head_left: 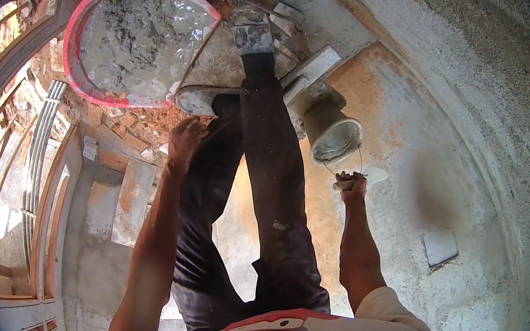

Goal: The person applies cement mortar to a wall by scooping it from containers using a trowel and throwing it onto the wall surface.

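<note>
Where the right hand is: in front of the person, to the right of the 2 legs in dark trousers.
Right grip: fingers are closed on 1 small trowel with a pale blade; the thin wire handle of the round, stained grey bucket also comes to this hand.
Bucket: it is just beyond the right hand, with its mouth tilted toward the person; whether it hangs or rests, it cannot be told.
Left hand: near the left knee, fingers bent, grip rather narrow; the palm is hidden, so what it holds cannot be told.
Tub: 1 large tub with a rounded red rim, containing wet grey mortar, lies ahead on the left, near the 2 feet.
Slab: 1 flat whitish slab lies to the right.
</note>
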A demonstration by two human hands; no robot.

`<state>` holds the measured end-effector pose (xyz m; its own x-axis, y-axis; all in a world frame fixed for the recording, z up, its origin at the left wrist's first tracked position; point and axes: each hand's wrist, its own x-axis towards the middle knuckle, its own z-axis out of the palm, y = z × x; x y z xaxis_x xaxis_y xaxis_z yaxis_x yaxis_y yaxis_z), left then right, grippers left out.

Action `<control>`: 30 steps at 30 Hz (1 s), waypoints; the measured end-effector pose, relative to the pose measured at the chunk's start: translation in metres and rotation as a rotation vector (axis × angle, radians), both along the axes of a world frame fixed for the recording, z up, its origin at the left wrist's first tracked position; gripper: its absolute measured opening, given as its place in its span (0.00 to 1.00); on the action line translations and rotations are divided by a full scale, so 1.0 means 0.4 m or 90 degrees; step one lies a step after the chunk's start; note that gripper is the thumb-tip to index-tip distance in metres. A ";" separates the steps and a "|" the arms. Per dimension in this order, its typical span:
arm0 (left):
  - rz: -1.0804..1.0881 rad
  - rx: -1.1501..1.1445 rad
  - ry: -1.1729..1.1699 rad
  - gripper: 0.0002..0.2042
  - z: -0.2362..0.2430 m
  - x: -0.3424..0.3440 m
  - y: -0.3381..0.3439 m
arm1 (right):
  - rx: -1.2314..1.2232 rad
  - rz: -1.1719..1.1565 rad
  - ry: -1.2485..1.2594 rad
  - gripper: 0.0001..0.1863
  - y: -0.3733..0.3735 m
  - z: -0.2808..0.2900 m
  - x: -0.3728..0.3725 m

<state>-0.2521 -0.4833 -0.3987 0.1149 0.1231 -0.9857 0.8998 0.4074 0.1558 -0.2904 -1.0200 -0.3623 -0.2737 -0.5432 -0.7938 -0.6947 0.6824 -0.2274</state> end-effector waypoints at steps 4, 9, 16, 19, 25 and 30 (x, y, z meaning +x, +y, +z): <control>-0.035 -0.031 0.023 0.21 0.007 0.012 -0.068 | 0.006 -0.043 -0.010 0.04 0.012 -0.025 0.005; -0.018 -0.033 0.036 0.21 0.015 0.034 -0.137 | 0.036 -0.037 0.038 0.15 0.011 -0.013 -0.026; 0.025 -0.016 0.002 0.21 0.058 0.023 -0.131 | -0.132 0.603 0.521 0.17 0.220 0.132 0.018; 0.040 0.025 -0.025 0.20 0.110 0.014 -0.082 | -0.046 0.714 0.351 0.12 0.288 0.109 0.098; -0.377 0.260 -0.036 0.16 0.327 0.015 0.047 | -0.028 1.370 0.057 0.09 0.219 -0.341 0.152; -0.312 0.324 0.099 0.20 0.510 -0.044 0.100 | 0.011 1.418 0.150 0.10 0.438 -0.435 0.071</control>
